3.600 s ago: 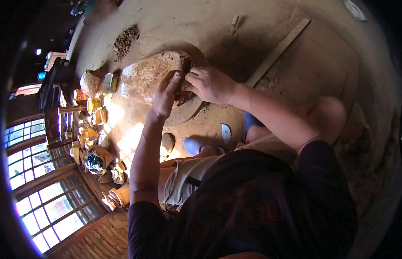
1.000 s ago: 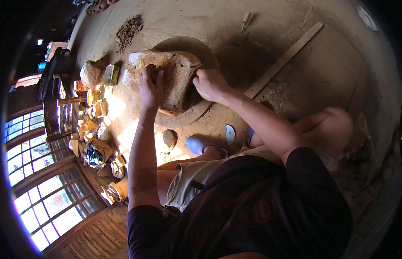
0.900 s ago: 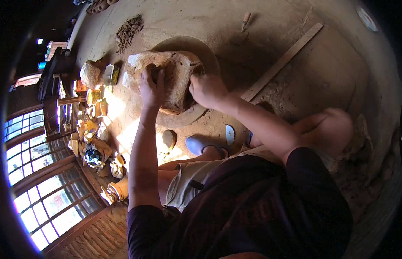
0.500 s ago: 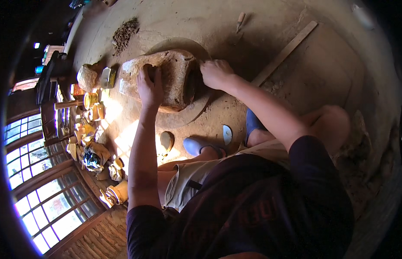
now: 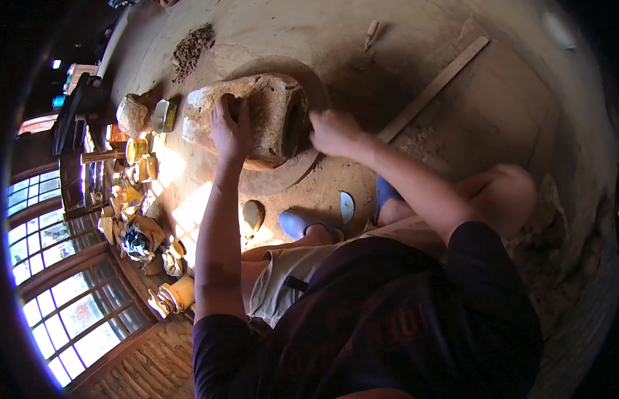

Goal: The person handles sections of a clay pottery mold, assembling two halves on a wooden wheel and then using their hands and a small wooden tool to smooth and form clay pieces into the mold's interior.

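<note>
A rough, brown, block-shaped hollow piece (image 5: 266,116), with pale patches on its left end, lies on a round flat disc (image 5: 303,164) on the floor. It has a hole in its upper face and a dark recess in its right end. At that upper hole my left hand (image 5: 231,133) grips the edge, thumb and fingers bent about it. Just off the right end is my right hand (image 5: 337,133), closed like a fist. Whatever its fingers hold is hidden, and the hand is slightly blurred.
Beyond the disc are a heap of dark crumbs (image 5: 193,52), a trowel (image 5: 371,36) and a long wooden strip (image 5: 436,86). To the left stand a pale rock (image 5: 132,115), a rectangular tin (image 5: 164,116) and several yellow containers (image 5: 137,149). An oval stone (image 5: 253,215) lies near my feet.
My right hand has moved slightly nearer to me, down along the piece's right end. More of the dark recess shows there. My left hand keeps its place on the piece.
</note>
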Demonstrator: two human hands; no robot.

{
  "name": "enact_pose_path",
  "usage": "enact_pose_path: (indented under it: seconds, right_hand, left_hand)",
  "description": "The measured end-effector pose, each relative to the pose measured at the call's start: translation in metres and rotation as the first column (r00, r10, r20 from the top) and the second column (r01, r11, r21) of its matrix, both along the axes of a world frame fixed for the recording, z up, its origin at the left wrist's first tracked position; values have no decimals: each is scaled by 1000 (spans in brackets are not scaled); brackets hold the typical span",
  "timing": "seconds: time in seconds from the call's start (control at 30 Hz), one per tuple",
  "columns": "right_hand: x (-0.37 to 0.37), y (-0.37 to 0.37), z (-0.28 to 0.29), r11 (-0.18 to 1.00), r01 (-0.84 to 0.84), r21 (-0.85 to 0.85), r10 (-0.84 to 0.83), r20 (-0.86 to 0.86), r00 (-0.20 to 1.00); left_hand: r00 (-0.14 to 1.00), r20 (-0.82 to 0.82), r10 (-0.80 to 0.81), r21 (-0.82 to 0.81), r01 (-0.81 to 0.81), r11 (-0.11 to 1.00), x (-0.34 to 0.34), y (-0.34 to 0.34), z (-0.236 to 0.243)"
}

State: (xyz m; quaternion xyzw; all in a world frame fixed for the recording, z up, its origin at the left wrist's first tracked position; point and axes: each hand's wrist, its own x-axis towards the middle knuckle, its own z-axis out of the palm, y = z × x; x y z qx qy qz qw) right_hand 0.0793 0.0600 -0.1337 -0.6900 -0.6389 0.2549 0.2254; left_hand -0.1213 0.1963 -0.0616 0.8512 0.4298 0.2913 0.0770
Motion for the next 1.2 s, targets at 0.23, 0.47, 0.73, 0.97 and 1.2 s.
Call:
enact_pose_path:
  seconds: [0.23,0.47,0.73,0.97,1.2]
  right_hand:
    - [5,29,-6,974,-79,214,-19,419,908]
    - [-56,-10,-3,939,-331,-89,336,45,941]
    - [6,-1,17,959,-217,183,182,192,964]
    - [-16,-6,10,941,-309,-136,310,-12,951]
    - [-47,-2,-9,868,-411,-280,-134,-927,350]
  left_hand:
    - [1000,17,-1,0,1,1000,0,0,0]
    - [1000,30,-7,7,7,1000,-3,0,-4]
    - [997,25,-66,-37,67,997,-11,7,-4]
    - [999,29,-28,-28,29,999,-8,-2,2]
    - [1000,-16,-13,-94,11,995,-13,5,3]
